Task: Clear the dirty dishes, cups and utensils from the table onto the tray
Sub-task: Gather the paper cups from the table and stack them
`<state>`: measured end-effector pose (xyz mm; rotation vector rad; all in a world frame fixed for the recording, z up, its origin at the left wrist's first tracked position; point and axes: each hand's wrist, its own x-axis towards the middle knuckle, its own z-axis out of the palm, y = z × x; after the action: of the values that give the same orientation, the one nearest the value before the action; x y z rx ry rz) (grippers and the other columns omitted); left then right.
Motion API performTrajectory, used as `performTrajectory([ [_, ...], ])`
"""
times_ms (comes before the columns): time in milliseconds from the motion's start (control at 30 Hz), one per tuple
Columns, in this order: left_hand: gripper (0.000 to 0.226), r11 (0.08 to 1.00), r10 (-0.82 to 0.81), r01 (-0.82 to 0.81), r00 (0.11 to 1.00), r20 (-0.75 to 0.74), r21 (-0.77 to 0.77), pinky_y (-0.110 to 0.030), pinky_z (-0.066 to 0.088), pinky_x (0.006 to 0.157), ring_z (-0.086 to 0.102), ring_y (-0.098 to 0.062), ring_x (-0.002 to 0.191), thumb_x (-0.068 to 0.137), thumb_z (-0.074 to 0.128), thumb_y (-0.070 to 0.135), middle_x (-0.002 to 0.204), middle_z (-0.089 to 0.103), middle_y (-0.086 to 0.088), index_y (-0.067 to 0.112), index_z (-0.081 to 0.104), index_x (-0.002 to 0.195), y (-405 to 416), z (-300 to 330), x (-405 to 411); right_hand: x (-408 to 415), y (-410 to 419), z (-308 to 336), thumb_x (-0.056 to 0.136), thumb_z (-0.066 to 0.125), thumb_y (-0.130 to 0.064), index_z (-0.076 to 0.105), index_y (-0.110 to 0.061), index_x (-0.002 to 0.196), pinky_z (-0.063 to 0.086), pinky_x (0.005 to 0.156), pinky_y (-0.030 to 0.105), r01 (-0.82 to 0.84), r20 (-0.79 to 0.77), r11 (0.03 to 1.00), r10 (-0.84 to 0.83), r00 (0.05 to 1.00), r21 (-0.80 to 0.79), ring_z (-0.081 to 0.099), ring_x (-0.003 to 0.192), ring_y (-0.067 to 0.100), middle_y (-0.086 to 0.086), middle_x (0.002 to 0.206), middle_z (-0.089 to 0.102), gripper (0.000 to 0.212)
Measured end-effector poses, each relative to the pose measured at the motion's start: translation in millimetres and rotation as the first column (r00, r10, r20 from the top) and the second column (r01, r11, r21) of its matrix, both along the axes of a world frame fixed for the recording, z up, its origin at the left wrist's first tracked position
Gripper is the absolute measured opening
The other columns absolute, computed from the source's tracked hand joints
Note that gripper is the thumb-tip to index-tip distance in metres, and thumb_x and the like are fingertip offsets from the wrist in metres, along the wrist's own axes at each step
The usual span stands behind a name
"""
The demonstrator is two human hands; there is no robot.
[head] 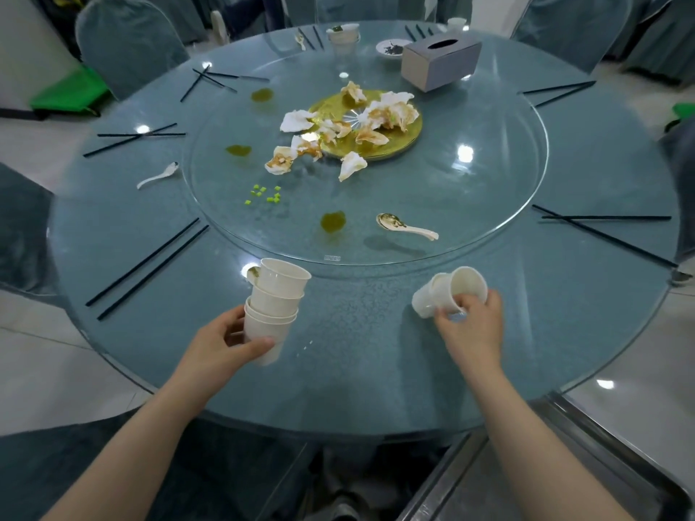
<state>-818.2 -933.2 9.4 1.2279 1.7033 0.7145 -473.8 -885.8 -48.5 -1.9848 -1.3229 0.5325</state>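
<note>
Left hand (229, 342): grasps stack of white cups (272, 308), tilted, over near table (357, 355) edge. Right hand (470, 325): grips two nested cups (449, 291) lying sideways. Beyond, on glass turntable (489, 189): gold spoon (404, 226), crumpled napkins (338, 133), sauce spots (333, 221). Black chopsticks (146, 268) at left rim.

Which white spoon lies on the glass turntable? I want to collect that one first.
The spoon with brown residue in its bowl, lying near the turntable's front edge beside a green sauce blot. The other near spoon lies on the outer table, at the left.

Small label on turntable (332, 258) edge, print unreadable.
</note>
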Motion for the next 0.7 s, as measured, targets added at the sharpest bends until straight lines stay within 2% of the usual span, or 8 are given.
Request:
performTrajectory([
  [133,0.051,1.000,0.009,-0.010,1.000,0.021,0.008,-0.026,0.048,0.082,0.064,-0.010,0.101,0.076,0.078,0.023,0.109,0.068,0.009,0.035,0.058,0.121,-8,4,-10,-22,-8,7,0.075,0.069,-0.017,0.069,-0.016,0.088,0.038,0.096,0.029,-0.272,0.120,0.955,0.286,0.951,-0.123,0.040,0.123,0.025,0.001,0.142,0.037,0.014],
  [200,0.050,1.000,0.016,-0.016,1.000,0.025,0.011,-0.023,0.047,0.079,0.063,-0.009,0.101,0.076,0.078,0.022,0.109,0.068,0.010,0.037,0.057,0.119,-13,5,-16,-32,-11,7,0.076,0.068,-0.020,0.069,-0.014,0.094,0.037,0.104,0.037,-0.320,0.145,0.929,0.349,0.926,-0.188,0.034,0.131,0.027,0.002,0.150,0.030,0.019],
  [267,0.050,0.999,0.032,-0.032,0.999,0.030,0.016,-0.023,0.047,0.079,0.063,-0.010,0.101,0.076,0.078,0.021,0.109,0.068,0.010,0.036,0.057,0.119,-16,6,-22,-40,-14,8,0.078,0.066,-0.022,0.068,-0.013,0.096,0.038,0.104,0.039,-0.325,0.160,0.918,0.365,0.917,-0.227,0.033,0.132,0.028,0.003,0.151,0.028,0.020],
  [333,0.050,0.998,0.049,-0.050,0.998,0.040,0.023,-0.023,0.047,0.080,0.063,-0.010,0.101,0.076,0.078,0.020,0.109,0.067,0.010,0.036,0.057,0.120,-20,6,-29,-46,-14,9,0.080,0.066,-0.028,0.067,-0.016,0.097,0.041,0.100,0.037,-0.303,0.171,0.914,0.355,0.919,-0.272,0.038,0.127,0.028,0.003,0.147,0.032,0.022],
  [433,0.048,0.998,0.058,-0.060,0.997,0.054,0.033,-0.022,0.046,0.078,0.063,-0.009,0.100,0.076,0.078,0.020,0.108,0.067,0.011,0.038,0.058,0.116,-25,7,-38,-57,-16,19,0.081,0.066,-0.040,0.068,-0.018,0.097,0.041,0.076,0.028,-0.268,0.183,0.895,0.349,0.919,-0.356,0.050,0.097,0.023,0.006,0.122,0.051,0.027],
  [567,0.052,0.997,0.059,-0.062,0.997,0.053,0.055,-0.020,0.046,0.075,0.063,-0.005,0.098,0.074,0.080,0.018,0.105,0.068,0.012,0.038,0.058,0.115,-34,10,-51,-86,-23,43,0.075,0.072,-0.034,0.061,-0.027,0.075,0.031,0.061,0.023,-0.352,0.066,0.909,0.374,0.925,-0.222,0.046,0.080,0.014,-0.003,0.092,0.054,0.014],
  [633,0.058,0.996,0.058,-0.061,0.998,0.040,0.066,-0.022,0.046,0.078,0.061,-0.004,0.100,0.073,0.081,0.018,0.107,0.066,0.014,0.035,0.055,0.122,-40,14,-61,-107,-27,63,0.075,0.072,-0.031,0.057,-0.029,0.078,0.037,0.062,0.022,-0.376,-0.062,0.917,0.370,0.927,-0.132,0.054,0.083,0.015,-0.006,0.090,0.058,0.014],
  [700,0.060,0.994,0.057,-0.058,0.998,0.021,0.087,-0.023,0.046,0.079,0.059,-0.002,0.100,0.072,0.081,0.019,0.107,0.064,0.017,0.038,0.053,0.121,-45,18,-73,-129,-31,85,0.076,0.071,-0.027,0.059,-0.028,0.092,0.045,0.072,0.026,-0.385,-0.210,0.922,0.367,0.906,-0.050,0.060,0.090,0.015,-0.008,0.100,0.063,0.019],
])
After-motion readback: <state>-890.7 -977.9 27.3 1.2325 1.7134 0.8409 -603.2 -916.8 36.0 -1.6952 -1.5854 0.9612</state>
